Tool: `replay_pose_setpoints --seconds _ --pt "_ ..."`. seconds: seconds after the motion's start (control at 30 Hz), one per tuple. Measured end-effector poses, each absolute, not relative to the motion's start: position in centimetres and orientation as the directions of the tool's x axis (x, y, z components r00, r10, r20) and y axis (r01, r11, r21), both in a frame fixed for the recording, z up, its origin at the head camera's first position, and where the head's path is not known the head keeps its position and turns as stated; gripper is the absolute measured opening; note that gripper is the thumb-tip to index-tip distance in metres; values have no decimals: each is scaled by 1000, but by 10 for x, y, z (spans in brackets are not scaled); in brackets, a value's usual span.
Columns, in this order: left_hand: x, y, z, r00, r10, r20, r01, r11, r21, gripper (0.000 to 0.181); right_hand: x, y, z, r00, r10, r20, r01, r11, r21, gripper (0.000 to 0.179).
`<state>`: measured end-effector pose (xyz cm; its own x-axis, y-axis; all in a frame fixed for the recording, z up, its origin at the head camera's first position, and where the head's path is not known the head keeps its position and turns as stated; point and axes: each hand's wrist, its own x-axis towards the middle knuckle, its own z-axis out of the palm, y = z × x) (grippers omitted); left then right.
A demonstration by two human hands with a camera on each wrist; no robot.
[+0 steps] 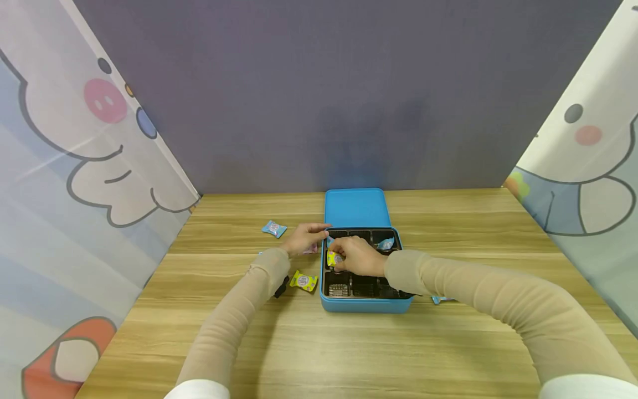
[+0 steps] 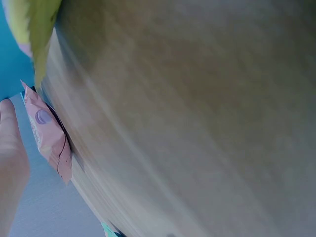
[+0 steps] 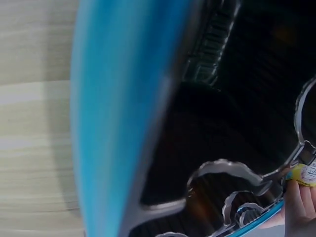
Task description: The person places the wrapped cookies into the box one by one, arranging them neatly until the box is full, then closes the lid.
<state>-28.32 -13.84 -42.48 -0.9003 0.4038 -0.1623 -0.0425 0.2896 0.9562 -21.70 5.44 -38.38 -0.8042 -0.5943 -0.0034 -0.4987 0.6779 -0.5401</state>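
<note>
Yellow packet pinched by the right hand over the tray

A yellow packet is gripped between the thumb and fingers of the right hand. It is held at the left-hand middle compartment of a black tray; whether the compartment's floor is touched cannot be told. Just beyond these fingertips, a blue packet is partly hidden in the far-left compartment. Another blue packet is seated in the far-right compartment, beyond the right wrist. The tray is enclosed by a blue box, whose lid is laid back beyond both hands.

The left hand is placed at the box's left rim, its fingers extended and uncurled. Beside it, a pink packet is partly covered from the head view. A second yellow packet is seen nearer the body than the left hand, and a third blue packet to its left, farther out. The wooden table is bordered beyond the hands by a grey panel.
</note>
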Motion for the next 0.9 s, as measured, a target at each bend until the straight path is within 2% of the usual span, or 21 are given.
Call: replay_pose_setpoints --seconds 0.53,0.9 --pt "-285 -137 -425 -903 403 -152 -27 301 953 38 -217 59 -380 -783 -622 -9 -531 675 -513 38" --pt "-287 -139 -427 -900 406 -156 -32 297 954 38 -221 72 -377 -718 -694 -48 -552 610 -569 39"
